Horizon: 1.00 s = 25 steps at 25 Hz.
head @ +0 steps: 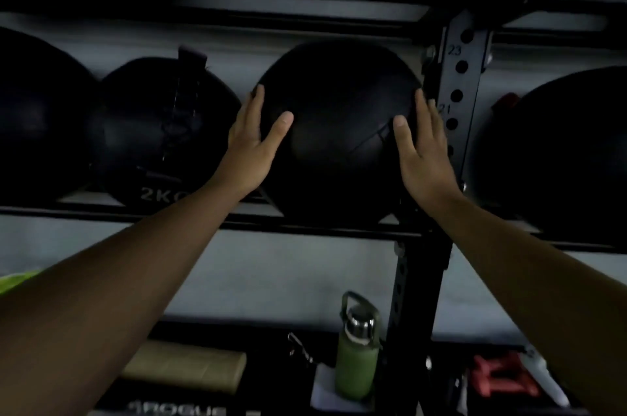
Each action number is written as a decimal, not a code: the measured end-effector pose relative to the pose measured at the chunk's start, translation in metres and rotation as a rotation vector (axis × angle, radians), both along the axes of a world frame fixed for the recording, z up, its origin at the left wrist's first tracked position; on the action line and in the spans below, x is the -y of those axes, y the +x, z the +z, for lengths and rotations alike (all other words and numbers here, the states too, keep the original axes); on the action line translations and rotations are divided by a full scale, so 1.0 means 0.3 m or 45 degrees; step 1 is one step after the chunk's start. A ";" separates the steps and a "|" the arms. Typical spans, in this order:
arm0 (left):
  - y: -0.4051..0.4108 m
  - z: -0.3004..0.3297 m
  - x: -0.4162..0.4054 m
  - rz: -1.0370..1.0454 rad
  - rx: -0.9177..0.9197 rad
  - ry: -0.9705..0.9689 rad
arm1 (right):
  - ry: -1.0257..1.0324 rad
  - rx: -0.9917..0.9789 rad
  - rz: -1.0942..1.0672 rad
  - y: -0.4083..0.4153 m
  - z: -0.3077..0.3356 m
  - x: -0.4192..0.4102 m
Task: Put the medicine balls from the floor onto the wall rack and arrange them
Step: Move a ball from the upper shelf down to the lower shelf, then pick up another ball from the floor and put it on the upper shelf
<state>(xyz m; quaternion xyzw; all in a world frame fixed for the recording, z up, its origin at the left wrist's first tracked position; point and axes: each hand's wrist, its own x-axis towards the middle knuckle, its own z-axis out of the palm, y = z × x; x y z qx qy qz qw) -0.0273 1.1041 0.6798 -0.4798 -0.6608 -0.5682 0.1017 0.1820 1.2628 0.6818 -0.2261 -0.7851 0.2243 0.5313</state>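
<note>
A black medicine ball (339,130) sits on the wall rack's shelf rail (305,229), just left of the black upright post (458,93). My left hand (252,147) lies flat against its left side and my right hand (420,157) against its right side, fingers spread and pointing up. Left of it rests a second black ball marked 2KG (159,133), and a larger black ball (37,116) fills the far left. Another black ball (563,157) sits on the shelf right of the post.
An upper rack rail (271,18) runs above the balls. Below the shelf stand a green water bottle (358,351), a tan box (186,364) and red dumbbells (502,378). The wall behind is pale grey.
</note>
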 end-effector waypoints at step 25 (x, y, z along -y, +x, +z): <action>0.623 -1.938 0.922 -1.029 0.300 -2.204 | -2.095 0.974 -0.630 0.892 -1.995 1.546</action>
